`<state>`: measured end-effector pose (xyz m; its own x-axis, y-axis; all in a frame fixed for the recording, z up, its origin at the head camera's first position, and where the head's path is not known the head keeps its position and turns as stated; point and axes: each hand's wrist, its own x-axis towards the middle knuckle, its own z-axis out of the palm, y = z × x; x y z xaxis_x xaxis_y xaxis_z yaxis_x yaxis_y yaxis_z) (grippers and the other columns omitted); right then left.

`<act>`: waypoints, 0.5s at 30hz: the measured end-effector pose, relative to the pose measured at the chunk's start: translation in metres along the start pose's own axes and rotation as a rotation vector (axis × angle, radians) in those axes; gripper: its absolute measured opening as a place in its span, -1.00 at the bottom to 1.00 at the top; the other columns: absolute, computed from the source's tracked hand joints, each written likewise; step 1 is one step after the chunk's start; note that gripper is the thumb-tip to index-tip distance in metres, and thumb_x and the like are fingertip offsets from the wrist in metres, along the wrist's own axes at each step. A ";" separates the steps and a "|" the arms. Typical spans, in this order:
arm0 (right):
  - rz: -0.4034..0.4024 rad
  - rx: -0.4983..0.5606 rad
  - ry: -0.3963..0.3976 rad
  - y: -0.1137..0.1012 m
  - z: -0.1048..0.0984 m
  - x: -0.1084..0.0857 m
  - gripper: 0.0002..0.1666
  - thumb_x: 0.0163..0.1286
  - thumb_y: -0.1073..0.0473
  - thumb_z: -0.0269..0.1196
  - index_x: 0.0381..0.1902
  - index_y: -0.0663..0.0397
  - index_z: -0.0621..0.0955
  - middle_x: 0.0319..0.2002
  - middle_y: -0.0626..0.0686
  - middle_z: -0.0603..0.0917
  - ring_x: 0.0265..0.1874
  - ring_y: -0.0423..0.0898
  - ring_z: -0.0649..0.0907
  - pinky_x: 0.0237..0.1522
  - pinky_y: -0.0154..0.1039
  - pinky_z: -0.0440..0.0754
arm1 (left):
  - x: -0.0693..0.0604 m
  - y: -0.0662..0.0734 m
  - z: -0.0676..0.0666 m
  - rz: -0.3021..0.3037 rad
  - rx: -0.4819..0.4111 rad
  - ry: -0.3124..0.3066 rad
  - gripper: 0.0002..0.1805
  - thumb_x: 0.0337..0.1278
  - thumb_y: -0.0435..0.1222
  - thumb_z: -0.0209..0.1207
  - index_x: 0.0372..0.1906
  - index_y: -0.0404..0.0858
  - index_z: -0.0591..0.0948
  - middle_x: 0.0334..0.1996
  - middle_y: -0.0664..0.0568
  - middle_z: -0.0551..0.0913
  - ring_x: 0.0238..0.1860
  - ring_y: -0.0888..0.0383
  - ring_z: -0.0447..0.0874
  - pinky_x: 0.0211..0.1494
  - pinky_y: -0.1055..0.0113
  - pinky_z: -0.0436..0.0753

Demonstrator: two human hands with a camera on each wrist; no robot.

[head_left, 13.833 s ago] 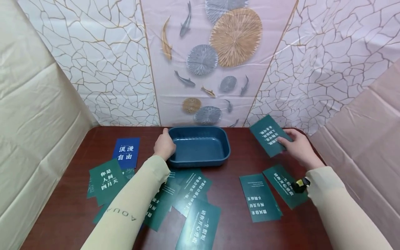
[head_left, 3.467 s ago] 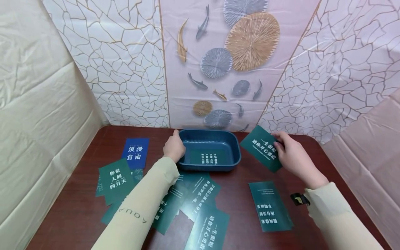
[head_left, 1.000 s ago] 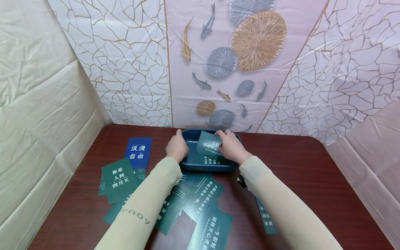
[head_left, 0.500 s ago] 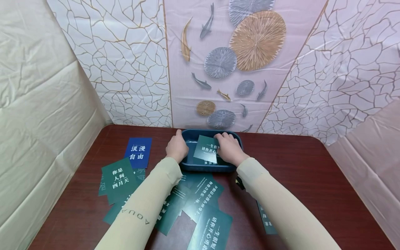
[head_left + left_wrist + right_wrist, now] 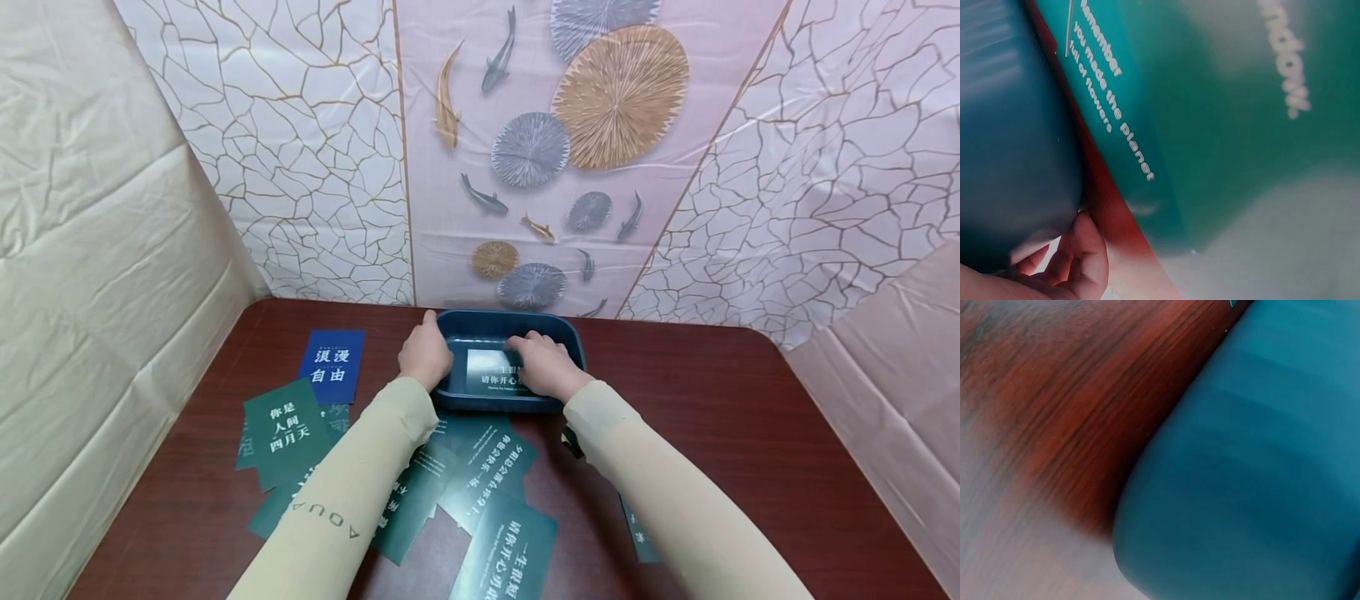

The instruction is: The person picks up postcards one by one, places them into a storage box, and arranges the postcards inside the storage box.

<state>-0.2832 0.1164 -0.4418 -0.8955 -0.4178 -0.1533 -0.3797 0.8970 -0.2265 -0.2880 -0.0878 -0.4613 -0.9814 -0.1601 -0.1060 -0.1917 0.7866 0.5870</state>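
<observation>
My left hand [image 5: 425,354] grips the left end of a dark blue rectangular tray [image 5: 459,402] at the back of the table. In the left wrist view its fingers [image 5: 1088,259] curl at the tray's edge. My right hand [image 5: 550,364] is inside the tray at its right side, over the right part of a green card [image 5: 487,372] with white writing. That card lies in the tray, and its right end is hidden by the hand. The right wrist view shows only the tray's outer wall [image 5: 1229,487] and the table, with no fingers.
Overlapping green cards [image 5: 504,546] lie in front of the tray, partly under the left sleeve. At left are a blue card [image 5: 333,362] and more green cards [image 5: 285,429]. Under the right forearm a green card [image 5: 637,533] peeks out. Patterned cloth hangs behind the brown table [image 5: 712,400].
My right hand has brought the green card from the right into the tray and lowered it. The card has gone from tilted to lying in the tray. My left hand stays on the tray.
</observation>
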 end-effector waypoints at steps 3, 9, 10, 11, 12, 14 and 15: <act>-0.007 -0.005 -0.007 -0.001 0.000 0.000 -0.47 0.35 0.27 0.21 0.29 -0.03 0.48 0.14 0.17 0.47 0.13 0.14 0.44 0.14 0.19 0.36 | 0.000 0.001 0.000 -0.001 -0.004 0.001 -0.33 0.23 -0.36 0.16 0.39 -0.18 0.19 0.03 -0.14 0.58 -0.18 -0.06 0.62 -0.08 -0.05 0.61; -0.001 -0.007 -0.017 -0.003 0.001 0.002 -0.47 0.35 0.28 0.20 0.28 -0.06 0.49 0.13 0.16 0.48 0.13 0.13 0.44 0.17 0.17 0.36 | 0.000 0.001 -0.001 -0.007 -0.003 -0.006 -0.35 0.23 -0.35 0.17 0.38 -0.19 0.20 0.03 -0.15 0.57 -0.16 -0.08 0.62 -0.07 -0.06 0.60; -0.001 -0.011 -0.019 -0.003 0.001 0.002 -0.47 0.35 0.28 0.20 0.28 -0.06 0.49 0.13 0.16 0.49 0.13 0.13 0.44 0.16 0.17 0.36 | 0.000 0.001 -0.001 -0.007 -0.001 -0.006 -0.35 0.23 -0.35 0.17 0.38 -0.19 0.20 0.03 -0.15 0.58 -0.17 -0.08 0.63 -0.07 -0.06 0.60; -0.001 -0.011 -0.019 -0.003 0.002 0.003 -0.47 0.34 0.29 0.20 0.27 -0.06 0.50 0.13 0.16 0.49 0.13 0.13 0.44 0.16 0.17 0.37 | 0.000 0.001 -0.001 -0.007 0.000 -0.005 -0.35 0.23 -0.34 0.17 0.38 -0.19 0.20 0.02 -0.15 0.58 -0.17 -0.08 0.63 -0.08 -0.06 0.61; -0.002 -0.012 -0.020 -0.003 0.002 0.003 -0.47 0.34 0.29 0.19 0.27 -0.06 0.50 0.13 0.15 0.49 0.13 0.13 0.45 0.16 0.17 0.37 | 0.000 0.001 -0.001 -0.006 0.001 -0.005 -0.35 0.23 -0.34 0.17 0.38 -0.19 0.20 0.02 -0.15 0.58 -0.17 -0.08 0.63 -0.08 -0.06 0.61; -0.004 -0.008 -0.026 -0.004 0.003 0.004 -0.47 0.34 0.30 0.19 0.27 -0.06 0.50 0.13 0.15 0.49 0.13 0.13 0.46 0.15 0.17 0.38 | 0.000 0.001 -0.001 -0.005 -0.001 -0.003 -0.35 0.23 -0.34 0.17 0.38 -0.19 0.19 0.02 -0.15 0.58 -0.18 -0.08 0.63 -0.09 -0.06 0.61; -0.004 -0.005 -0.030 -0.004 0.003 0.004 -0.47 0.35 0.30 0.18 0.27 -0.05 0.50 0.13 0.15 0.49 0.12 0.13 0.46 0.15 0.17 0.39 | 0.000 0.001 -0.001 -0.005 -0.002 -0.003 -0.34 0.23 -0.34 0.17 0.39 -0.19 0.19 0.02 -0.15 0.58 -0.18 -0.07 0.63 -0.09 -0.06 0.61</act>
<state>-0.2845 0.1108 -0.4443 -0.8868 -0.4253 -0.1809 -0.3845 0.8961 -0.2219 -0.2877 -0.0877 -0.4602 -0.9805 -0.1620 -0.1110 -0.1962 0.7849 0.5878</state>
